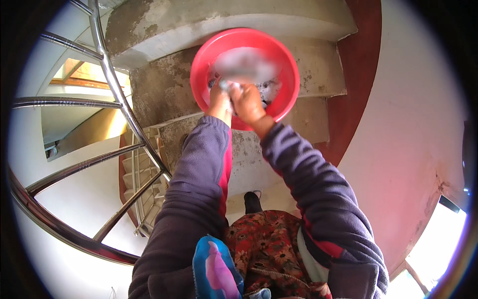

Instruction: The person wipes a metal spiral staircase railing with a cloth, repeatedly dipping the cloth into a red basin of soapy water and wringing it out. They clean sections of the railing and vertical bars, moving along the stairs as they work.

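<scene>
A red plastic basin [244, 33] sits on a concrete stair step, with foamy water [269, 88] and dark, wet cloth-like material inside. Both my hands are in the basin, pressed close together near its front side. My left hand [219, 100] and my right hand [247, 101] are curled around a pale, sudsy item [225, 85], which looks like wet cloth. Most of that item is hidden by the fingers and foam. A blurred patch covers the middle of the foam, so what lies there cannot be made out.
Curving concrete steps [164, 89] rise beyond the basin. A shiny metal railing [112, 78] runs along the left, with a lower stair flight [143, 179] beyond it. At the right stand a red-painted border [358, 74] and a pale wall [410, 93]. One foot [253, 202] shows below.
</scene>
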The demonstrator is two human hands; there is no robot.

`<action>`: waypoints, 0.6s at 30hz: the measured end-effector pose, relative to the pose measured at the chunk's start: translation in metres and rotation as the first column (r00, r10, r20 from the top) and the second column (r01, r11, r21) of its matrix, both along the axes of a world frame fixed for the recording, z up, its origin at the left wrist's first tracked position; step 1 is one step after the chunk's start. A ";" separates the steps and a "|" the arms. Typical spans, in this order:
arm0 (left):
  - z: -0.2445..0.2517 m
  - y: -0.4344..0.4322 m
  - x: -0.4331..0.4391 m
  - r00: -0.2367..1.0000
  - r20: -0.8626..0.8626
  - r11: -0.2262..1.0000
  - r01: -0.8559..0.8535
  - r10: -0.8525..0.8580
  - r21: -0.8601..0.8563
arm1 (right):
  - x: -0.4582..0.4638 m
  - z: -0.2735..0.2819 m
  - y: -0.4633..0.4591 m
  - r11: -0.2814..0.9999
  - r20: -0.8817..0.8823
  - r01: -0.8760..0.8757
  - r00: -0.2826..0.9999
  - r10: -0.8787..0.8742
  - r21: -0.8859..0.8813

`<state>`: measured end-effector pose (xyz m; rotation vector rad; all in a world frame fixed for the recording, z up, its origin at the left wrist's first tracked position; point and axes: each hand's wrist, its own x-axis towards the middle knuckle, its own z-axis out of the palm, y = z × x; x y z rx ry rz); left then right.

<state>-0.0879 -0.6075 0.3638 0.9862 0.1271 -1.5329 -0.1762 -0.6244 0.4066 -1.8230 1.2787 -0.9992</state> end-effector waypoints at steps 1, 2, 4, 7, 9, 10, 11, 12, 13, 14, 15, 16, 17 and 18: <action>-0.002 0.001 0.001 0.985 0.148 0.996 0.076 -0.084 0.055 | 0.001 -0.007 0.004 0.989 -0.055 0.141 0.989 -0.139 0.031; -0.003 0.002 -0.004 0.972 0.212 0.995 0.097 -0.100 0.026 | -0.011 -0.011 -0.016 0.983 -0.521 -0.036 0.851 -0.066 -0.182; -0.004 0.006 -0.010 0.993 0.111 1.000 0.025 -0.026 0.004 | -0.041 -0.036 -0.073 0.987 -0.591 0.117 0.807 -0.028 0.112; -0.004 0.013 -0.007 0.994 0.104 0.993 0.019 -0.032 0.116 | -0.075 -0.104 -0.119 0.924 -0.446 0.311 0.875 -0.189 0.220; -0.004 0.014 0.000 0.999 0.004 0.981 0.038 -0.040 0.193 | -0.071 -0.140 -0.128 0.885 -0.415 0.442 0.839 -0.351 0.145; -0.004 0.016 0.002 0.994 0.027 0.978 0.099 -0.106 0.186 | -0.063 -0.151 -0.124 0.887 -0.542 0.454 0.768 -0.342 0.083; -0.005 0.014 0.004 0.992 0.005 0.972 0.121 -0.125 0.203 | -0.050 -0.156 -0.117 0.903 -0.697 0.413 0.682 -0.222 0.117; -0.007 0.013 0.004 0.991 -0.003 0.966 0.133 -0.135 0.221 | -0.036 -0.153 -0.105 0.961 -0.622 0.206 0.782 -0.049 0.183; -0.009 0.011 0.004 0.987 -0.031 0.957 0.162 -0.159 0.241 | -0.024 -0.142 -0.097 0.976 -0.578 0.000 0.805 0.130 0.219; -0.011 0.008 0.005 0.993 -0.024 0.962 0.118 -0.116 0.247 | -0.013 -0.125 -0.091 0.983 -0.507 -0.123 0.843 0.177 0.138; -0.013 0.004 0.006 0.996 -0.044 0.961 0.092 -0.083 0.260 | -0.008 -0.104 -0.075 0.974 -0.406 -0.137 0.892 0.200 0.180; -0.015 0.003 0.011 0.991 -0.079 0.983 0.118 -0.108 0.137 | -0.003 -0.081 -0.059 0.952 -0.182 -0.082 0.973 0.140 0.296; -0.017 0.000 0.013 0.996 -0.087 0.997 0.031 -0.024 0.071 | -0.007 -0.059 -0.027 0.898 0.162 -0.050 0.987 -0.023 0.437; -0.017 0.001 0.017 0.998 0.032 0.993 0.054 -0.051 -0.107 | -0.004 -0.041 -0.003 0.947 0.093 -0.090 0.994 0.064 0.308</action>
